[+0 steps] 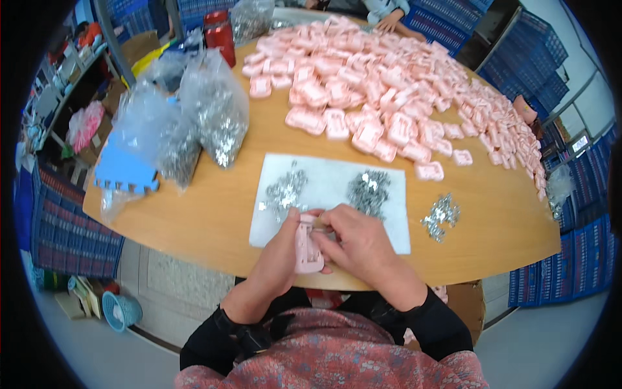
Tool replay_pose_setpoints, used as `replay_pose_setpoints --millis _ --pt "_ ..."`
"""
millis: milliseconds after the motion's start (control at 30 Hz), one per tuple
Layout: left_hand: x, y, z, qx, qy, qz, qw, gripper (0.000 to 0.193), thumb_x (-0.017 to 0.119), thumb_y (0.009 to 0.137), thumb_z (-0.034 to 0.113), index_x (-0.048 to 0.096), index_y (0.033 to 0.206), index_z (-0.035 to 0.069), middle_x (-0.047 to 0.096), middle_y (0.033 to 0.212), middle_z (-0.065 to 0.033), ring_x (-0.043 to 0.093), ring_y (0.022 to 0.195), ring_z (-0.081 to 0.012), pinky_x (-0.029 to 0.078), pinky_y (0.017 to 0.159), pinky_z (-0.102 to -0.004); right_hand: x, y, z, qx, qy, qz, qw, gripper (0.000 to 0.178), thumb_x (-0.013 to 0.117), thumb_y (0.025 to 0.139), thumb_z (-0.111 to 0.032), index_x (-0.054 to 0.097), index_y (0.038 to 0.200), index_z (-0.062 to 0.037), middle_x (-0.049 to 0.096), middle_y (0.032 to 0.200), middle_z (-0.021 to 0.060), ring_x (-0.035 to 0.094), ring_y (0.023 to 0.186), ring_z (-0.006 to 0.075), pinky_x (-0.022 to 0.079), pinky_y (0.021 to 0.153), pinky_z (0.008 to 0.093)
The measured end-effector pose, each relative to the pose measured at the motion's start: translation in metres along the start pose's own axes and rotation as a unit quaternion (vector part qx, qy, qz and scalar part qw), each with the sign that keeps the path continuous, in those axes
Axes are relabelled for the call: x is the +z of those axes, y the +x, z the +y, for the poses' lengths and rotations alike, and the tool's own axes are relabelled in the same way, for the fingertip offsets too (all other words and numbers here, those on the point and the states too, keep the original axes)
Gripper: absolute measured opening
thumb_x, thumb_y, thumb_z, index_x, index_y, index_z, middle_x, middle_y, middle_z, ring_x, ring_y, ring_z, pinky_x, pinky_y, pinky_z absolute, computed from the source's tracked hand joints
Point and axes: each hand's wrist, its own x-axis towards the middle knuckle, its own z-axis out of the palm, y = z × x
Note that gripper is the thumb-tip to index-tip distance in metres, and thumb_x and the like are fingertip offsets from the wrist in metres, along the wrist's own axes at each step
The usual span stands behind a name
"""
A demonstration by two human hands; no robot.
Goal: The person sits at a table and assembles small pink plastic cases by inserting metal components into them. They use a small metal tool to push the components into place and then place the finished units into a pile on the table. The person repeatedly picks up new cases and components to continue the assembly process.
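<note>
At the desk's near edge, both hands grip a small pink plastic frame over a white foam mat: the left hand braces its side while the right hand pinches its top, keeping it steady. Clear plastic bags at the left edge hold silvery metal bits.

Round wooden table. Large heap of pink plastic pieces across the far half. Clear bags of small metal parts at the left, beside a blue foam piece. Red bottle near the far edge. Small loose pile of metal bits at the right. Blue crates around the floor; light-blue basket below.
</note>
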Motion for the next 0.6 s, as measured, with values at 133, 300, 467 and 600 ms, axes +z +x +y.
replay_pose_setpoints --millis 133,300,467,600 --pt "-0.003 0.011 0.007 0.021 0.041 0.001 0.999 0.060 0.023 0.106 0.054 0.054 0.125 0.007 0.069 0.100 -0.0108 0.070 0.083 -0.0236 0.061 0.064 -0.0410 0.002 0.008 0.002 -0.012 -0.060 0.035 0.998 0.017 0.072 0.083 -0.013 0.064 0.097 -0.0084 0.062 0.080 0.0089 0.065 0.068 0.0290 0.053 0.058 0.0396" --pt "0.004 0.016 0.015 0.022 0.062 0.006 0.998 0.061 0.023 0.106 0.054 0.055 0.127 0.007 0.068 0.102 -0.0106 0.069 0.083 -0.0227 0.061 0.064 -0.0409 0.001 0.015 0.006 -0.037 -0.092 0.052 0.994 0.017 0.073 0.082 -0.011 0.060 0.092 -0.0076 0.062 0.078 0.0094 0.064 0.065 0.0303 0.052 0.057 0.0406" --pt "0.004 0.013 0.016 0.025 0.100 0.017 0.994 0.058 0.024 0.107 0.051 0.054 0.131 0.007 0.068 0.101 -0.0094 0.069 0.082 -0.0208 0.061 0.064 -0.0400 0.000 0.016 0.014 0.000 -0.030 0.004 1.000 0.013 0.068 0.083 -0.013 0.060 0.089 -0.0065 0.062 0.078 0.0119 0.066 0.070 0.0315 0.054 0.059 0.0414" --pt "-0.007 0.021 0.022 0.025 0.159 0.056 0.985 0.056 0.027 0.107 0.049 0.054 0.134 0.009 0.066 0.097 -0.0072 0.066 0.076 -0.0180 0.058 0.063 -0.0353 0.000 0.017 0.025 0.020 -0.010 0.025 0.999 0.012 0.068 0.084 -0.012 0.059 0.088 -0.0043 0.063 0.077 0.0137 0.065 0.068 0.0328 0.053 0.061 0.0416"
